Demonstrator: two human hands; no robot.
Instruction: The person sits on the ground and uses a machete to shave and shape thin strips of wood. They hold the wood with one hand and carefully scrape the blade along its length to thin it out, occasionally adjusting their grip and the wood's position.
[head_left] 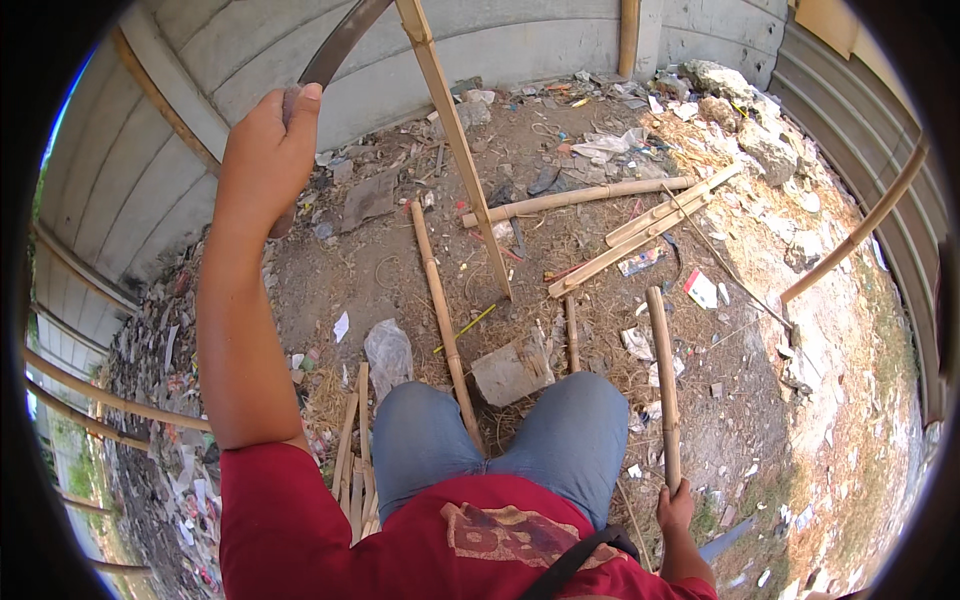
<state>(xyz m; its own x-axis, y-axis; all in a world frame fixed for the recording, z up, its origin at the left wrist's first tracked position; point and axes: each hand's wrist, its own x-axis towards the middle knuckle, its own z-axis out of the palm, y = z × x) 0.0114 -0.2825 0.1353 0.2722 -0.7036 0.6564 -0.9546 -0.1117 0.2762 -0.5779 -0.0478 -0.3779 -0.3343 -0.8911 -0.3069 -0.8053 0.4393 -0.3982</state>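
Observation:
My raised left hand (270,150) is closed around the handle of a machete. The machete's dark curved blade (343,42) points up and away, running out of the top edge. Low on the right, my right hand (676,506) grips the near end of a bamboo pole (664,385), which extends forward beside my right knee. A split bamboo strip (455,140) stands nearly upright ahead of me, right of the blade, its lower end near the ground. Between my knees lies a concrete block (508,374), with a thin bamboo pole (437,300) to its left.
A bamboo pole (575,203) and split bamboo pieces (640,238) lie ahead on littered dirt. Split strips (352,450) are beside my left leg. A concrete wall (520,50) closes the far side; rocks (765,150) and a leaning pole (860,222) stand right, near corrugated sheeting (850,110).

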